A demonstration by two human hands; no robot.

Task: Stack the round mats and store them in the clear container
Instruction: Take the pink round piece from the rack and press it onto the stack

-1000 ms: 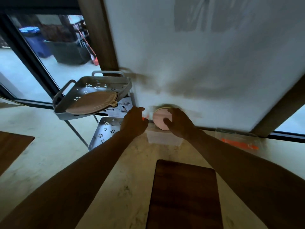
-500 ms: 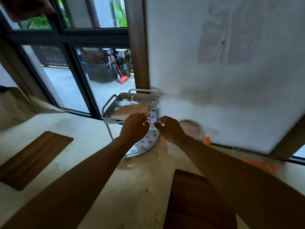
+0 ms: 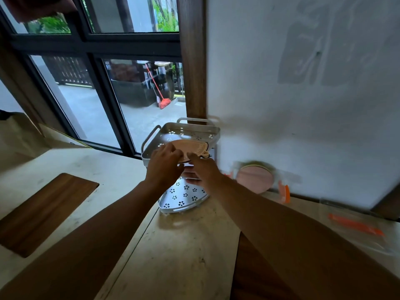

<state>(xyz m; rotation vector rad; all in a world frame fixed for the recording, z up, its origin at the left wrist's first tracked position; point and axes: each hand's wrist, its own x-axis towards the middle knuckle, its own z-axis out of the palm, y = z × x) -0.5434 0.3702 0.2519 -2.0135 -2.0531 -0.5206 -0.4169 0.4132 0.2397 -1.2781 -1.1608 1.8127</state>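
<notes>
Both hands at upper tier of white corner rack [image 3: 213, 135]. Left hand [image 3: 163, 164] and right hand [image 3: 203, 169] pinch near edge of tan round mat [image 3: 190, 147] lying in that tier. Clear container [image 3: 259, 177] near, right, pink mats inside. Risk: mat's tab catching the rim, tipping rack

Showing: two hands [image 3: 164, 165], two pink round mats [image 3: 190, 149], one white two-tier rack [image 3: 184, 198], one clear container [image 3: 283, 191], two dark wooden boards [image 3: 43, 211]
</notes>
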